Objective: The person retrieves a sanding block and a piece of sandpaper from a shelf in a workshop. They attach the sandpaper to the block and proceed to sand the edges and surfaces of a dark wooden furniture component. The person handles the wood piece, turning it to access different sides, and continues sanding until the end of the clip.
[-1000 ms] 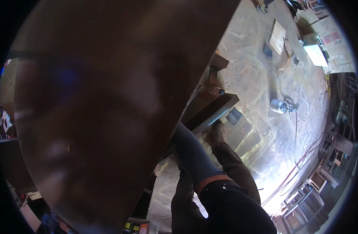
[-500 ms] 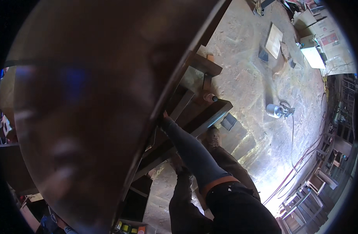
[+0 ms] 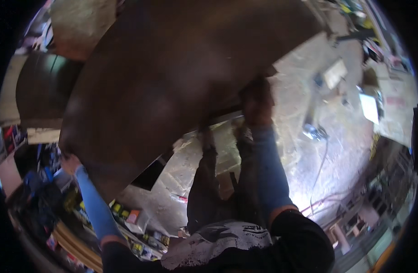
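A large dark-brown board, like a tabletop, fills the upper middle of the view, close to me and tilted. My left hand grips its left edge, near the lower left corner, with the arm stretched out. On the near edge, to the right, my right hand is closed round the board; motion blurs its fingers. Beneath that edge a thin dark strip shows, and my legs stand below. Most of what lies under the board is hidden.
A spray gun with a hose lies on the floor to the right. Beyond it are a pale flat board and cardboard boxes. Another dark panel stands at the left. Several small containers sit at the lower left.
The board has swung from its steep diagonal and shifted up and right in view. My left hand has come up onto its left edge; my right hand now shows farther right.
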Motion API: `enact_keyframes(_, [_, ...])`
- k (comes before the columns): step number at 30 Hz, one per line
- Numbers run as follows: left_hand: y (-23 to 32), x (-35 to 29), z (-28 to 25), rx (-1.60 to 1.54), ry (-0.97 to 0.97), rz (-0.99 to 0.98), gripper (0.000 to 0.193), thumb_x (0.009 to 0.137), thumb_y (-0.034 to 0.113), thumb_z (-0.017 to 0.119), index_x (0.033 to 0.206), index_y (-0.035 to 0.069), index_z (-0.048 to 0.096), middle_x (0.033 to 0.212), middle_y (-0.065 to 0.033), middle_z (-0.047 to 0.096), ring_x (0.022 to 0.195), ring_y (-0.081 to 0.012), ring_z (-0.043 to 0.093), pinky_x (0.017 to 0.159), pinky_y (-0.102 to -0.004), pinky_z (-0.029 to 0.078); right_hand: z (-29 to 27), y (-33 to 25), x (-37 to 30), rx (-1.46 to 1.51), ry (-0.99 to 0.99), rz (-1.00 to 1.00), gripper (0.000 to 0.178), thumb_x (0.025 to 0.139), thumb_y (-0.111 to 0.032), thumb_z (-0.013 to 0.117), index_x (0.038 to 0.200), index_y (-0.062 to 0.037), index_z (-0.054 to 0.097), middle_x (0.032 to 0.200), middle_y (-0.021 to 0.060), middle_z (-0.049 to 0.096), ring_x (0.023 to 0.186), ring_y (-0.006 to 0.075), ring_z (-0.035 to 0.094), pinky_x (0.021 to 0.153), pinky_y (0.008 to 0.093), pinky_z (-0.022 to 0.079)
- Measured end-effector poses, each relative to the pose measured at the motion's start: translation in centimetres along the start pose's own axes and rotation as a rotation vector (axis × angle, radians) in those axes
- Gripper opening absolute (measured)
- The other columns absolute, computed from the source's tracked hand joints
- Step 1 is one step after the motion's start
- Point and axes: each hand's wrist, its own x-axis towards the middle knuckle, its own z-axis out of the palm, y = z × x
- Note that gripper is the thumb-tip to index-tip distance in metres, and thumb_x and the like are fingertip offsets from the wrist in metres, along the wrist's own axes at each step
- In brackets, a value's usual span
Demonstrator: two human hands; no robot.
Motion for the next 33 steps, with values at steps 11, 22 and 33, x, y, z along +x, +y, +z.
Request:
enact_keyframes(11, [-3.3,-29.9,-11.9,-1.592,-0.324,-0.996,0.069,0.084,0.029,0.076,0.138,-0.005,0.05,0.148,-0.0212,0.045,0.134,-0.0302,0.046,0.111,-0.0475,0.041,7.4,3.3,1.8,-0.538,0.396,-0.317,0.073,0.087,-0.029,0.078,0.139,0.0046,0.041,0.13,0.0147,0.059,0.118,0.0258,0.056,0.101,0.0367,0.045])
enact_keyframes(22, [-3.3,-21.4,-7.4,-2.004,-0.573,-1.148,0.057,0.08,0.032,0.077,0.131,0.011,0.062,0.138,-0.0115,0.057,0.128,-0.0342,0.05,0.109,-0.0545,0.038,7.7,7.8,-0.2,-0.808,0.428,-0.307,0.064,0.092,-0.05,0.067,0.115,0.0097,0.064,0.105,0.0125,0.07,0.09,0.0191,0.066,0.086,0.0337,0.053])
enact_keyframes(33, [-4.2,-27.8,-9.6,-2.061,-0.554,-0.999,0.063,0.087,0.041,0.068,0.14,0.01,0.052,0.14,-0.0102,0.055,0.128,-0.0325,0.05,0.109,-0.0495,0.038,3.9,6.0,1.9,-1.4,0.117,-0.482,0.045,0.095,-0.03,0.06,0.136,-0.0111,0.056,0.123,0.0169,0.067,0.094,0.0323,0.07,0.088,0.0438,0.054])
